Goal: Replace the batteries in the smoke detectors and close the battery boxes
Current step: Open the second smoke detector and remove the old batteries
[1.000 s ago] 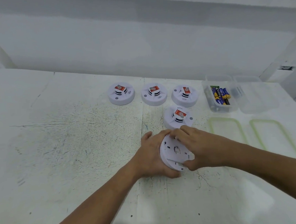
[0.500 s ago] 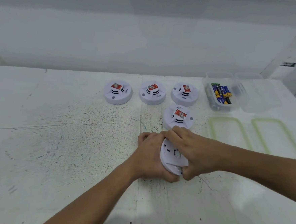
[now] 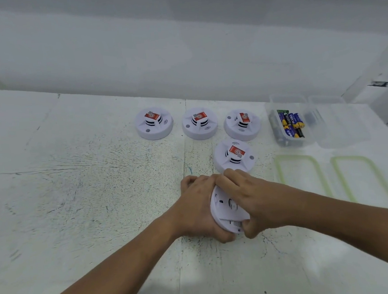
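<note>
White plastic smoke detector (image 3: 224, 210) is held tilted on edge, underside toward the camera, at the white table (image 3: 98, 176). The left hand (image 3: 196, 207) wraps the left rim, fingers curled behind it. The right hand (image 3: 255, 200) clamps the right rim, thumb at the lower edge. A second detector (image 3: 234, 155) stands just beyond the fingertips. Batteries (image 3: 291, 124) lie in a clear box (image 3: 291, 142), far right.

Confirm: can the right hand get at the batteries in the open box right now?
Probably yes, once freed: the right hand grips the held detector with the left hand; the batteries lie in an open box, only a flat lid between.
</note>
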The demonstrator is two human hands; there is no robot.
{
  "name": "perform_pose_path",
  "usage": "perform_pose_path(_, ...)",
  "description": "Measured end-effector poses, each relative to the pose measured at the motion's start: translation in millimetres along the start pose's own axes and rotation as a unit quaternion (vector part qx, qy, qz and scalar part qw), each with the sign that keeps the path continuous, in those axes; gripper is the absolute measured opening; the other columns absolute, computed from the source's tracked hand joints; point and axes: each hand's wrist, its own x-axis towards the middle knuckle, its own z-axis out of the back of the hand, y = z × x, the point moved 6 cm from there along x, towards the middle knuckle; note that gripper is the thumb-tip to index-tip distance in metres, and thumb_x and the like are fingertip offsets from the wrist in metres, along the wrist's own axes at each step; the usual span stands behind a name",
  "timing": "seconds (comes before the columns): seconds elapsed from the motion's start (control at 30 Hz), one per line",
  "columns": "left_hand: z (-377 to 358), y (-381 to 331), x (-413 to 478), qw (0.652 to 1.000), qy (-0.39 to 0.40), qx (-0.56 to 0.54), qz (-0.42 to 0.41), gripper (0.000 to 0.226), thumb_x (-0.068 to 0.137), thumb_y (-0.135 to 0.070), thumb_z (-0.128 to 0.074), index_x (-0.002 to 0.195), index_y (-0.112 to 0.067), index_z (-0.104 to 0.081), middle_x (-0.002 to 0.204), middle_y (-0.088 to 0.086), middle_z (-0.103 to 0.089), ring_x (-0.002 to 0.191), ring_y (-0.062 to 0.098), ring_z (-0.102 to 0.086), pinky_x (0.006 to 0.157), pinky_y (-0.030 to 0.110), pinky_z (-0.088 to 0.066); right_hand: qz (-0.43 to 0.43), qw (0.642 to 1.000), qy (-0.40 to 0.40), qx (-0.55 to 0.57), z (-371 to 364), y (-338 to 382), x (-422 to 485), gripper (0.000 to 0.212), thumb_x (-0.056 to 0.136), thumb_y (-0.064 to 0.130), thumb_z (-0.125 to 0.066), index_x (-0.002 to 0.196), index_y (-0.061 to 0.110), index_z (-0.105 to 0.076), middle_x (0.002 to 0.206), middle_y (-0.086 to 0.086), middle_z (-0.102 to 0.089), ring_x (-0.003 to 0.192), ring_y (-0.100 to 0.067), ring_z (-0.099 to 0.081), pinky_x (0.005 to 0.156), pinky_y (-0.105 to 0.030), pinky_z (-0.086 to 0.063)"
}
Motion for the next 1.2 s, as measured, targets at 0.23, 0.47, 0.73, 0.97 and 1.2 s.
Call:
perform_pose_path(0.23, 0, 0, 0, 1.0, 0.007, 0.007, -0.004, 0.068, 0.046, -0.052, -0.079, 0.098, -0.042, -0.037, 0.09, -0.027, -0.039, 0.094, -0.007, -0.041, 0.092, 0.024, -0.024, 0.009, 1.0, 0.002, -0.025, -1, 1, 1, 0.082, 0.061, 0.028, -0.076, 0.119, 0.024, -0.019, 0.098, 0.008, -0.015, 0.081, -0.011, -0.017, 0.055, -0.014, -0.02)
perform_pose_path(0.47, 1, -1, -1, 1.0, 0.01, 0.014, -0.004, 0.069, 0.047, -0.051, -0.08, 0.103, -0.039, -0.041, 0.093, -0.026, -0.04, 0.098, -0.005, -0.042, 0.096, 0.027, -0.024, 0.01, 0.999, 0.008, -0.04, -4, 0, 2, 0.082, 0.063, 0.028, -0.076, 0.126, 0.019, -0.025, 0.103, 0.01, -0.014, 0.088, -0.011, -0.022, 0.057, -0.014, -0.022)
perform_pose_path(0.73, 3, -5, -4, 0.999, 0.017, 0.03, 0.006, 0.09, 0.041, -0.067, -0.062, 0.122, -0.04, -0.036, 0.114, -0.025, -0.043, 0.113, 0.001, -0.037, 0.103, 0.025, -0.018, -0.044, 0.991, -0.022, 0.127, 3, -16, -15, 0.067, 0.075, 0.029, -0.073, 0.132, 0.028, -0.035, 0.115, 0.012, -0.036, 0.105, -0.006, -0.038, 0.086, -0.024, -0.046)
perform_pose_path(0.97, 3, -6, -4, 0.999, 0.015, 0.024, 0.019, 0.092, 0.038, -0.068, -0.062, 0.123, -0.044, -0.036, 0.117, -0.024, -0.045, 0.116, -0.001, -0.035, 0.102, 0.024, -0.015, -0.104, 0.947, -0.109, 0.283, -2, -29, -18, 0.051, 0.071, 0.032, -0.081, 0.113, 0.033, -0.052, 0.108, 0.019, -0.048, 0.101, 0.004, -0.046, 0.081, -0.022, -0.051)
perform_pose_path(1.2, 2, -11, -6, 0.999, -0.03, 0.021, 0.01, 0.077, 0.039, -0.069, -0.065, 0.107, -0.047, -0.037, 0.106, -0.023, -0.053, 0.106, -0.003, -0.044, 0.1, 0.027, -0.02, -0.095, 0.966, -0.032, 0.239, -2, -28, -8, 0.046, 0.073, 0.031, -0.078, 0.106, 0.023, -0.047, 0.104, 0.01, -0.043, 0.098, -0.01, -0.042, 0.078, -0.022, -0.042)
